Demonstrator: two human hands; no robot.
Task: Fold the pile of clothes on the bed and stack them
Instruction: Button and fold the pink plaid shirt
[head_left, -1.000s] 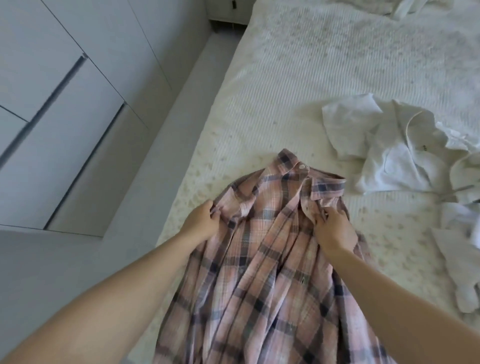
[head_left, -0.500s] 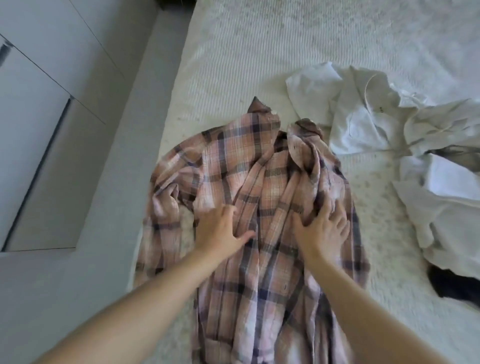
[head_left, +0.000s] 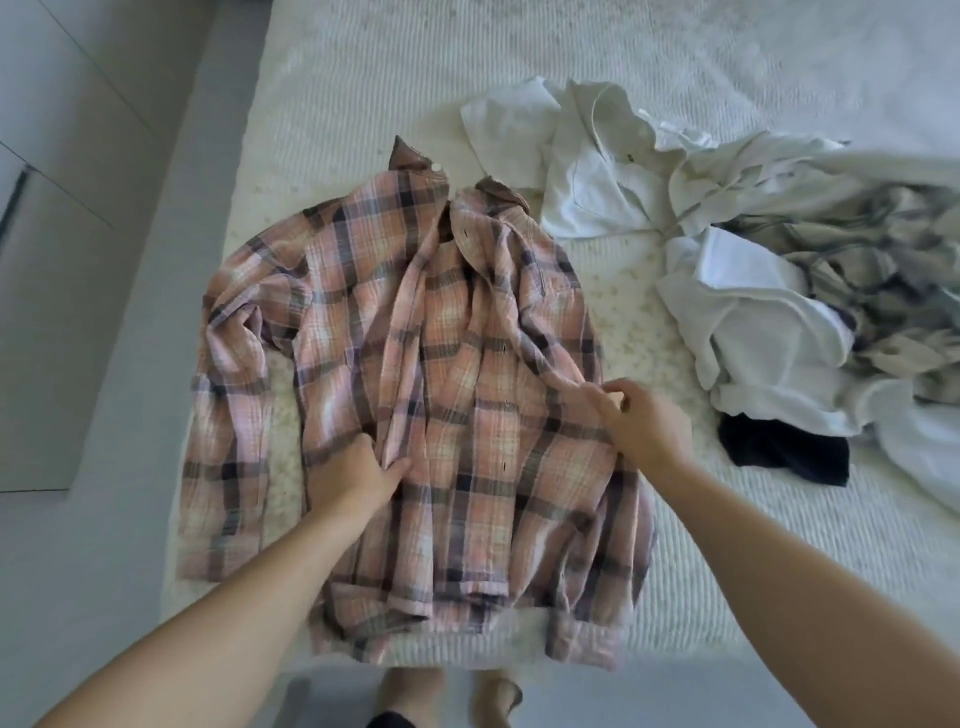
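Note:
A pink plaid shirt (head_left: 457, 332) lies spread face up on the white bed (head_left: 363, 78), collar away from me, its hem at the near edge. My left hand (head_left: 358, 475) pinches a fold of the front placket low on the shirt's left half. My right hand (head_left: 641, 418) pinches the fabric at the shirt's right side seam. To the right lies the unfolded pile: a white shirt (head_left: 587, 171), another white garment (head_left: 763, 332), a grey plaid piece (head_left: 883, 280) and a dark garment (head_left: 784, 452).
The bed's left edge runs beside a grey floor strip (head_left: 156, 270) and white wardrobe doors (head_left: 62, 156). My feet (head_left: 447, 696) stand at the bed's near edge. Bare bedspread extends beyond the shirt's collar.
The shirt has come down flat onto the bed and spread out. Both hands slid from the collar down to mid-shirt, from pressing flat to pinching fabric. The camera tilted down.

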